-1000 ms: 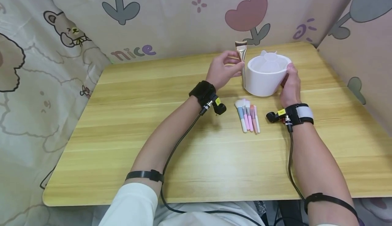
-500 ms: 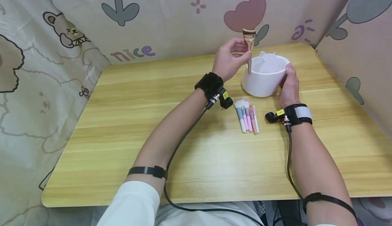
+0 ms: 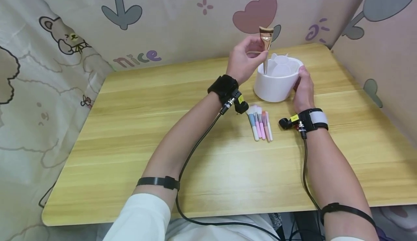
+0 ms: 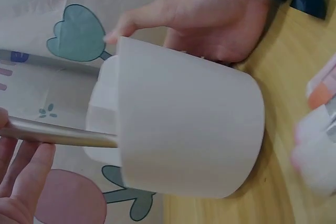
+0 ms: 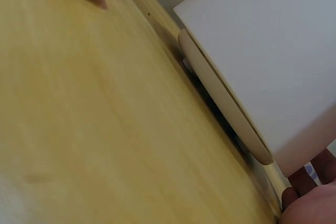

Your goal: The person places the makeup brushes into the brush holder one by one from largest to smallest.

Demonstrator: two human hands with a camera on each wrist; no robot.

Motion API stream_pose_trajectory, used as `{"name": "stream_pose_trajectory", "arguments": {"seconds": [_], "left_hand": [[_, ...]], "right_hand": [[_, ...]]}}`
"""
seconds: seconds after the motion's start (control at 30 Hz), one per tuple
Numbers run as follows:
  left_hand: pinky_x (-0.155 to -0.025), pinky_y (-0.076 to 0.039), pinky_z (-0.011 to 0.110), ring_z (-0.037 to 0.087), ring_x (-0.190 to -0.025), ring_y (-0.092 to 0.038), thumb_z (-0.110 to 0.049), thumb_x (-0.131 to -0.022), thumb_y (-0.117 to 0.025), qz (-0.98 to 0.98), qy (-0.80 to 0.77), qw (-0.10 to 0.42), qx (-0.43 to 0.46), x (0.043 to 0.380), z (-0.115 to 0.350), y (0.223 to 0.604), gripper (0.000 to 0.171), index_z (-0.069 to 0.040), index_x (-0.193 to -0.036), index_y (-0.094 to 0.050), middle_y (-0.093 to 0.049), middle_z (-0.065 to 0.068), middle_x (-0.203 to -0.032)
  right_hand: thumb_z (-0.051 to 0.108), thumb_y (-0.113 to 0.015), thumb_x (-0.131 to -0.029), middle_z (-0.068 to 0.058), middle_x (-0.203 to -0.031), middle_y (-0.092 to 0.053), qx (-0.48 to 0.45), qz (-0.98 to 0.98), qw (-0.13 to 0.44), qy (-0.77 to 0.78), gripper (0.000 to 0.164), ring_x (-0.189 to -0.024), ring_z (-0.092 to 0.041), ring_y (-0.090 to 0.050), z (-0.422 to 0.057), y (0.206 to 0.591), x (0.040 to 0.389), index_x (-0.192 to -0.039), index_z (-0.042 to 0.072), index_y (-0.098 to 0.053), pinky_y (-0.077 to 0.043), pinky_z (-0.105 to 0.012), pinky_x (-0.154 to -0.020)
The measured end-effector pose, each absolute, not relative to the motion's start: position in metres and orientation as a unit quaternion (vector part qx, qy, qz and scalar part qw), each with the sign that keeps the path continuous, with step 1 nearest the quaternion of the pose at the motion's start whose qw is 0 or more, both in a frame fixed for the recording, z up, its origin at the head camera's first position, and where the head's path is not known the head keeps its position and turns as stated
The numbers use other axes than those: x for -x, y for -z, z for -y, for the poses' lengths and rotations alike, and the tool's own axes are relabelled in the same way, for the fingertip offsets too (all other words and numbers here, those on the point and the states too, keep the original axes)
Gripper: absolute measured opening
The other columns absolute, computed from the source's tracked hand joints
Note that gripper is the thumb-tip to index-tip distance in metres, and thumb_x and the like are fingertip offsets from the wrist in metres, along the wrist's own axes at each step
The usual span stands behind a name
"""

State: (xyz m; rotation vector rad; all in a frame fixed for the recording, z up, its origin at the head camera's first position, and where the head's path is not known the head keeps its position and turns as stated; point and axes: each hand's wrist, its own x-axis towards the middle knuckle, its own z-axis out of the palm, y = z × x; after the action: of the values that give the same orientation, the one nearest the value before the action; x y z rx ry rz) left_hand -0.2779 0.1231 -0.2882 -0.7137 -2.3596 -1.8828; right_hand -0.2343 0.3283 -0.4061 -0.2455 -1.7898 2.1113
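Observation:
My left hand pinches a gold-coloured makeup brush, held upright with its bristles at the top. The brush's handle dips inside the near left rim of a white round brush holder, its lower end hidden by the wall. White dividers with small ear-like points rise inside the holder. My right hand grips the holder's right side, thumb at the rim and fingers behind the wall. From the right wrist, the holder shows its base rim close over the table, with fingertips low at its side.
Several small makeup brushes with blue, white and pink handles lie side by side on the wooden table, in front of the holder. A printed curtain hangs along the table's back edge. Cables run from both wrist cameras.
My left hand has raised the brush from beside the holder's left wall, moved it right over the rim and lowered its handle end inside. My right hand stays on the holder.

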Motion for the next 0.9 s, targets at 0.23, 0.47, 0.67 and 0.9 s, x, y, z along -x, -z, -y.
{"name": "stream_pose_trajectory", "arguments": {"seconds": [0.23, 0.47, 0.67, 0.9], "left_hand": [[-0.094, -0.055, 0.011, 0.017, -0.115, -0.071, -0.007, -0.095, -0.072, 0.782, 0.575, 0.005, 0.242, 0.276, -0.129, 0.303, 0.029, -0.004, -0.122, -0.063, -0.073, 0.013, -0.124], [-0.093, -0.056, 0.011, 0.018, -0.115, -0.072, -0.009, -0.096, -0.072, 0.807, 0.530, -0.009, 0.260, 0.276, -0.132, 0.314, 0.031, -0.005, -0.125, -0.063, -0.073, 0.012, -0.126], [-0.091, -0.056, 0.011, 0.018, -0.110, -0.075, -0.008, -0.096, -0.070, 0.814, 0.514, -0.019, 0.271, 0.273, -0.135, 0.320, 0.030, -0.005, -0.124, -0.063, -0.074, 0.013, -0.123], [-0.090, -0.055, 0.010, 0.018, -0.108, -0.075, -0.005, -0.095, -0.070, 0.810, 0.516, -0.013, 0.278, 0.272, -0.135, 0.322, 0.031, -0.002, -0.125, -0.065, -0.075, 0.014, -0.121]], "right_hand": [[0.050, -0.038, -0.105, 0.006, -0.116, -0.060, 0.078, 0.632, 0.180, -0.750, 0.045, -0.105, -0.010, -0.051, -0.327, 0.406, 0.235, -0.130, 0.022, -0.064, -0.032, -0.030, -0.101], [0.052, -0.038, -0.104, 0.007, -0.116, -0.059, 0.078, 0.642, 0.185, -0.740, 0.046, -0.105, -0.010, -0.051, -0.327, 0.406, 0.236, -0.128, 0.024, -0.064, -0.032, -0.030, -0.099], [0.055, -0.038, -0.103, 0.008, -0.116, -0.056, 0.089, 0.649, 0.182, -0.733, 0.047, -0.106, -0.009, -0.048, -0.330, 0.408, 0.236, -0.129, 0.025, -0.063, -0.031, -0.029, -0.100], [0.053, -0.037, -0.104, 0.008, -0.119, -0.056, 0.082, 0.650, 0.183, -0.733, 0.048, -0.108, -0.010, -0.048, -0.331, 0.408, 0.235, -0.132, 0.025, -0.062, -0.031, -0.029, -0.102]]}}
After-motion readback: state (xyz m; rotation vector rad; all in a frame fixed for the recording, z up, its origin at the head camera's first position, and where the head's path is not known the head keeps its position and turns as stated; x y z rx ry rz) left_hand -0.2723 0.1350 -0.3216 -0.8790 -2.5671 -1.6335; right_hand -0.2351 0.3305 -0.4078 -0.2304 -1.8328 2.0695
